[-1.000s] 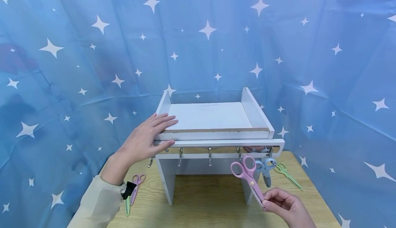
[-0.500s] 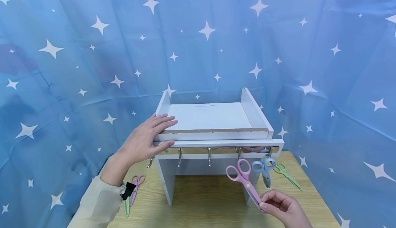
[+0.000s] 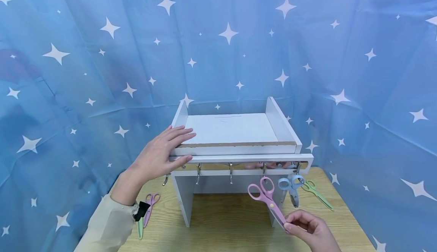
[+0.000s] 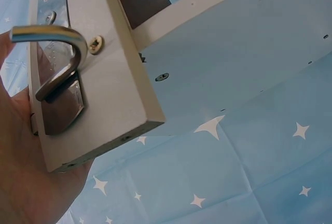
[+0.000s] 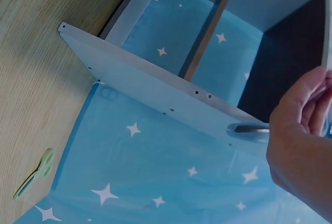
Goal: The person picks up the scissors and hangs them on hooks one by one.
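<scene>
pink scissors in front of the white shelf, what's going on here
A person's right hand pinches the pink scissors by the blade end, with the handles up near the second hook from the right; whether a loop is over it is hard to tell. The left hand rests on the left front of the white shelf. Blue scissors hang from the rightmost hook. Green scissors lie on the table to the right, and purple scissors to the left.

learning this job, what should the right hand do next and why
Probably ease a loop of the pink scissors onto the hook it overlaps in the head view: the right hand pinches their blades, and blue scissors hang from the next hook. Whether it's already caught is unclear.
</scene>
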The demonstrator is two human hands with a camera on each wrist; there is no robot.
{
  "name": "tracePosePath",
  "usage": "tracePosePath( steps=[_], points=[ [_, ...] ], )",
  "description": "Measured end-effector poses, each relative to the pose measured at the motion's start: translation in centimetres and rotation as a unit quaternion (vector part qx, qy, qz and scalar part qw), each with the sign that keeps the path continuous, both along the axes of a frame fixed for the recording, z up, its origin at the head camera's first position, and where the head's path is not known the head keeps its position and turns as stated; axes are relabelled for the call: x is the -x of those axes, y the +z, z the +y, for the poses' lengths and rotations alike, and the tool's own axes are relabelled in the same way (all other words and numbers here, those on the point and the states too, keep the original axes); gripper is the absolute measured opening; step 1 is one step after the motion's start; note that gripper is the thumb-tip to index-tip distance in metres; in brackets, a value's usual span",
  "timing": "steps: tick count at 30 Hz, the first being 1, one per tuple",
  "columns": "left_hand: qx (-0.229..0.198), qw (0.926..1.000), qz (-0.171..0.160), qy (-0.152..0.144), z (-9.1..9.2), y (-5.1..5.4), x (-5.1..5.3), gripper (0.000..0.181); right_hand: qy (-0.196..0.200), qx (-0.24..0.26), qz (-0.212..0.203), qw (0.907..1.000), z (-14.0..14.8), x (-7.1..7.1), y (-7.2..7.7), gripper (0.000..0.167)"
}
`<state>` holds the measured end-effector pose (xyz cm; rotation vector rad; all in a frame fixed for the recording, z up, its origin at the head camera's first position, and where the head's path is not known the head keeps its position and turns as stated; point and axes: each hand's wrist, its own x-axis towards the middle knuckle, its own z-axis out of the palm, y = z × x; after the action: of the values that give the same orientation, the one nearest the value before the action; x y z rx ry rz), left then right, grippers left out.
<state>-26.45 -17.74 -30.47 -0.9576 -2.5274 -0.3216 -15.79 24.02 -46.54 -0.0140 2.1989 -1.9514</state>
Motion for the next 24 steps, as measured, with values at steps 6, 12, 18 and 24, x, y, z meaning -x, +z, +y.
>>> tracePosePath(
  steps=[6, 12, 18, 24],
  points=[
    [-0.001, 1.0, 0.0, -0.001, 0.0, 0.0, 0.0, 0.061, -0.034, -0.026, -0.001, 0.9991, -0.8, 0.0, 0.2, 0.021],
    [0.0, 1.0, -0.003, -0.002, 0.0, 0.0, 0.0, 0.062, -0.063, -0.042, 0.001, 0.9971, -1.4, 0.0, 0.3, 0.023],
    [0.0, 1.0, -0.001, -0.003, 0.1, 0.0, 0.1, 0.062, -0.065, -0.036, 0.02, 0.997, -1.4, -0.2, 0.1, 0.022],
    [0.002, 1.0, -0.003, -0.002, 0.1, 0.1, 0.1, 0.061, -0.088, -0.034, 0.04, 0.9947, -1.3, -0.4, -0.1, 0.018]
  ],
)
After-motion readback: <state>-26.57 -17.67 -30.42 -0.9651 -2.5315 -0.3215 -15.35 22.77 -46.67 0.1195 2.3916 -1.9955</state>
